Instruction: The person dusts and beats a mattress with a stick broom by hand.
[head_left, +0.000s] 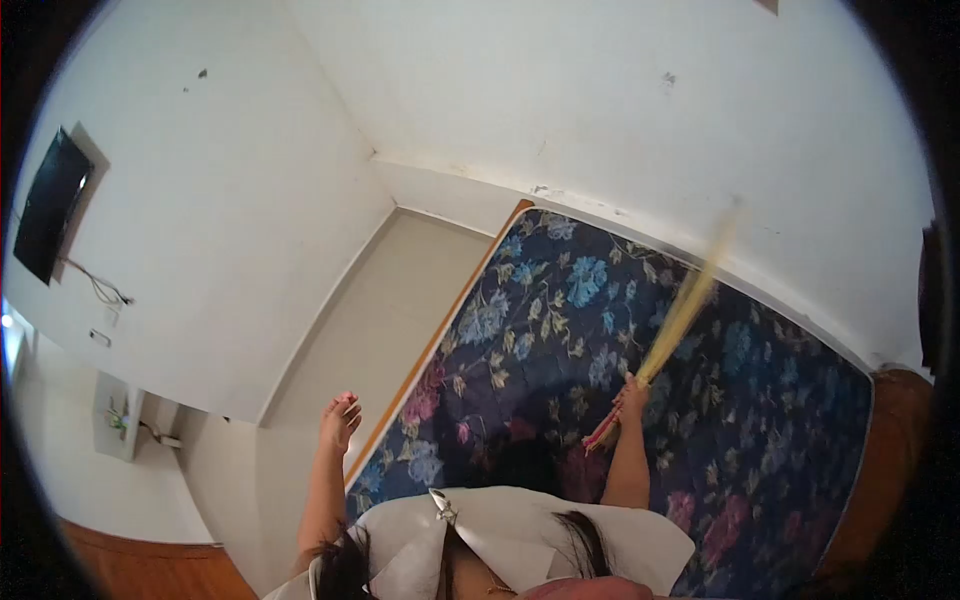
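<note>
Right hand: my right hand point(631, 397) is closed around the red-wrapped handle of a straw-coloured grass broom point(680, 315), gripping it low on the handle.
Broom: its long bristle end points up and away from me over the bed and is blurred, so I judge it is mid-swing; I cannot tell whether the tips touch the fabric.
Left hand: my left hand point(340, 417) is held out to the side over the pale floor point(390, 310), fingers loosely together and holding nothing.
Bed: the dark blue mattress with blue and pink printed flowers point(760, 400) lies in a brown wooden frame point(440, 335), pushed up against the white wall point(600, 100).
Room: a black flat screen point(48, 205) hangs on the other wall, well apart from me.
Step in hand: I judge I am brushing off the mattress top, working the stretch near its middle.
Next move: it calls for bringing the bristles down flat onto the fabric and drawing them toward the open edge by the floor, with a firm grip on the handle.
</note>
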